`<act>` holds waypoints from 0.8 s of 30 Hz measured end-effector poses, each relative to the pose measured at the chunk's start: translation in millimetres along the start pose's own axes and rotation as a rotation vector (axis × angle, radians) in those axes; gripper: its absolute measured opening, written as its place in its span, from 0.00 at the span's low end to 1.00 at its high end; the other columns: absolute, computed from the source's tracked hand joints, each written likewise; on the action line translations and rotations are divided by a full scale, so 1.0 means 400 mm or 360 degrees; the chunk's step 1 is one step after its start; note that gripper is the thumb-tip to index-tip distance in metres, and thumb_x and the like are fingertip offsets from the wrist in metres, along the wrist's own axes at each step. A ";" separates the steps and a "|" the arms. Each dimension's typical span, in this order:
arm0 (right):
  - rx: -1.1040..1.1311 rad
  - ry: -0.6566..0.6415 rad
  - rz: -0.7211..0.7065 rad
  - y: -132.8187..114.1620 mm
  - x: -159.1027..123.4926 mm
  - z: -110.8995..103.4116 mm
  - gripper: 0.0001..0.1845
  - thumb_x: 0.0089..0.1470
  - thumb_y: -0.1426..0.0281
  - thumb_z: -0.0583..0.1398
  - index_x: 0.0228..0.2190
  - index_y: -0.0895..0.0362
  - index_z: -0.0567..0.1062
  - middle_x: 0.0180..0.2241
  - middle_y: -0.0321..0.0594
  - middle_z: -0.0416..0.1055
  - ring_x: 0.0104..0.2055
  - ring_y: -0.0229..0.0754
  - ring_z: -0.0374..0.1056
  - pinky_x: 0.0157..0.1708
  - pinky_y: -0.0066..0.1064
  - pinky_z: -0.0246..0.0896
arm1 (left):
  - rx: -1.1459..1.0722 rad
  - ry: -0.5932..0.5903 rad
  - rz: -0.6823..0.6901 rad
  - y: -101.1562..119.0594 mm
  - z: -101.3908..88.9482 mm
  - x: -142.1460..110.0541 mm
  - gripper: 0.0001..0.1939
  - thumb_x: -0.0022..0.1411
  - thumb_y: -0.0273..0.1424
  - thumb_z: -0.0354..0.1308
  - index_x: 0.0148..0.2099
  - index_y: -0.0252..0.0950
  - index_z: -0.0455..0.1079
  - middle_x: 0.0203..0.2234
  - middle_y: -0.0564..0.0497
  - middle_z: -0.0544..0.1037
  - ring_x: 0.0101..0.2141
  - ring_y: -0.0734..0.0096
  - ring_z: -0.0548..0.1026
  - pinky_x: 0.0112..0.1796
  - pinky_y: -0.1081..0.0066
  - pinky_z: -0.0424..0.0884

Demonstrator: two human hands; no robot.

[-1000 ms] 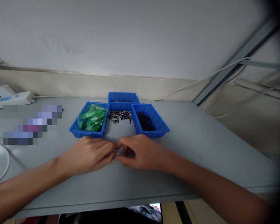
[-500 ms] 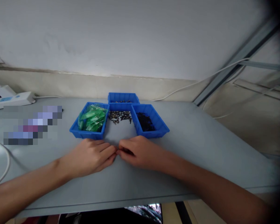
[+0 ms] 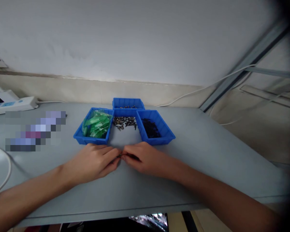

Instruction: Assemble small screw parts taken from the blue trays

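My left hand (image 3: pixel 95 162) and my right hand (image 3: pixel 145 158) meet fingertip to fingertip above the grey table, in front of the blue bins. Both are closed in a pinch. A sliver of a small dark piece with a brassy glint (image 3: pixel 120 155) shows between the fingertips; the fingers cover most of it. Beyond the hands lies a loose pile of small brass-and-dark metal parts (image 3: pixel 125 122). Left of the pile, a blue bin (image 3: pixel 91 141) holds green pieces in clear plastic bags (image 3: pixel 98 124). The right blue bin (image 3: pixel 160 140) contains small black parts (image 3: pixel 150 128).
A third blue bin (image 3: pixel 128 111) with small metal parts stands behind the pile, near the wall. At left are a white power strip (image 3: pixel 21 103), a pixelated item (image 3: pixel 36 130) and a white cable (image 3: pixel 8 167). A metal frame post (image 3: pixel 228 82) rises at the right.
The fingertips have shifted slightly, so a sliver of the small piece now shows by the left fingers. The view has tilted a little; both hands stay together in nearly the same place.
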State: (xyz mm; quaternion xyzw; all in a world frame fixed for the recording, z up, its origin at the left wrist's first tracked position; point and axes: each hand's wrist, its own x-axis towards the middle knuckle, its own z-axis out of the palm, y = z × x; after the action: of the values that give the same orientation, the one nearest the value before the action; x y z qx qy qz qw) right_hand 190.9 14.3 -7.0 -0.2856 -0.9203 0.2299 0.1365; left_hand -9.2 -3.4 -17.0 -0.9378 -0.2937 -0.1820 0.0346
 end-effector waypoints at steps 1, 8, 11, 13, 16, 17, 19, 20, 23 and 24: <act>0.0013 0.0003 0.0003 0.000 0.000 -0.001 0.08 0.56 0.72 0.51 0.26 0.58 0.66 0.23 0.33 0.65 0.25 0.32 0.59 0.26 0.24 0.49 | -0.0016 -0.0011 -0.0016 -0.001 0.000 -0.001 0.10 0.63 0.30 0.44 0.33 0.34 0.64 0.21 0.54 0.70 0.22 0.73 0.70 0.23 0.73 0.64; 0.0043 0.0010 0.0081 -0.004 0.002 -0.005 0.09 0.56 0.71 0.51 0.26 0.59 0.67 0.24 0.34 0.65 0.26 0.33 0.60 0.27 0.25 0.50 | -0.0130 -0.0012 -0.0104 -0.007 -0.001 -0.004 0.11 0.64 0.31 0.44 0.38 0.34 0.66 0.22 0.54 0.72 0.24 0.74 0.73 0.24 0.74 0.65; 0.0087 0.0015 0.0067 -0.003 0.003 -0.004 0.08 0.55 0.72 0.51 0.26 0.59 0.68 0.24 0.34 0.65 0.26 0.33 0.60 0.27 0.24 0.50 | -0.0148 0.0015 -0.0115 -0.007 -0.002 -0.008 0.11 0.63 0.31 0.44 0.39 0.33 0.66 0.22 0.53 0.73 0.23 0.74 0.73 0.23 0.75 0.66; 0.0114 0.0019 0.0073 -0.003 0.004 -0.003 0.08 0.56 0.72 0.52 0.26 0.59 0.68 0.24 0.33 0.65 0.26 0.32 0.60 0.26 0.24 0.50 | -0.0129 0.0057 -0.0091 -0.006 -0.003 -0.010 0.11 0.63 0.31 0.44 0.39 0.33 0.66 0.22 0.53 0.73 0.23 0.74 0.73 0.23 0.75 0.66; 0.0163 -0.0013 0.0095 -0.001 0.005 -0.004 0.11 0.57 0.70 0.50 0.26 0.59 0.68 0.23 0.33 0.65 0.25 0.32 0.59 0.26 0.24 0.49 | -0.0073 0.0115 -0.0030 -0.004 -0.004 -0.009 0.10 0.64 0.30 0.44 0.38 0.33 0.66 0.22 0.53 0.73 0.23 0.74 0.73 0.24 0.74 0.67; 0.0182 -0.0033 0.0104 0.000 0.005 -0.005 0.12 0.58 0.69 0.50 0.26 0.59 0.68 0.23 0.33 0.65 0.25 0.31 0.59 0.25 0.24 0.49 | -0.0057 0.0116 -0.0012 -0.003 -0.005 -0.008 0.10 0.64 0.30 0.44 0.37 0.33 0.66 0.22 0.53 0.73 0.23 0.74 0.72 0.23 0.74 0.66; 0.0201 -0.0062 0.0134 0.001 0.006 -0.007 0.13 0.58 0.69 0.50 0.25 0.59 0.68 0.23 0.33 0.65 0.24 0.31 0.60 0.25 0.24 0.49 | -0.0035 0.0111 0.0025 -0.002 -0.005 -0.006 0.10 0.64 0.30 0.45 0.35 0.33 0.66 0.21 0.53 0.72 0.22 0.75 0.71 0.22 0.75 0.66; 0.0197 -0.0072 0.0154 0.001 0.007 -0.008 0.13 0.57 0.69 0.50 0.25 0.59 0.68 0.23 0.33 0.66 0.24 0.31 0.60 0.24 0.24 0.48 | -0.0030 0.0108 0.0038 -0.002 -0.005 -0.004 0.10 0.64 0.30 0.45 0.34 0.33 0.65 0.21 0.54 0.72 0.22 0.75 0.71 0.22 0.75 0.65; 0.0169 -0.0080 0.0191 0.002 0.007 -0.010 0.11 0.55 0.69 0.52 0.24 0.59 0.68 0.22 0.33 0.66 0.23 0.31 0.60 0.23 0.24 0.48 | -0.0039 0.0111 0.0060 -0.002 -0.003 -0.003 0.10 0.64 0.30 0.44 0.35 0.33 0.65 0.22 0.53 0.72 0.22 0.75 0.71 0.22 0.75 0.65; 0.0171 -0.0074 0.0183 0.002 0.006 -0.010 0.10 0.55 0.69 0.53 0.25 0.59 0.69 0.22 0.33 0.66 0.23 0.31 0.60 0.23 0.24 0.48 | -0.0045 0.0101 0.0063 -0.003 -0.003 -0.003 0.10 0.64 0.30 0.44 0.35 0.33 0.65 0.23 0.53 0.73 0.23 0.75 0.71 0.23 0.75 0.66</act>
State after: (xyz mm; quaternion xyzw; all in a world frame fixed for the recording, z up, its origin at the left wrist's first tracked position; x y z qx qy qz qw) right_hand 190.8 17.6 -3.7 -0.3248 -0.8916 0.2931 0.1167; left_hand -11.2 -3.1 -16.6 -0.9376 -0.2713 -0.2150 0.0343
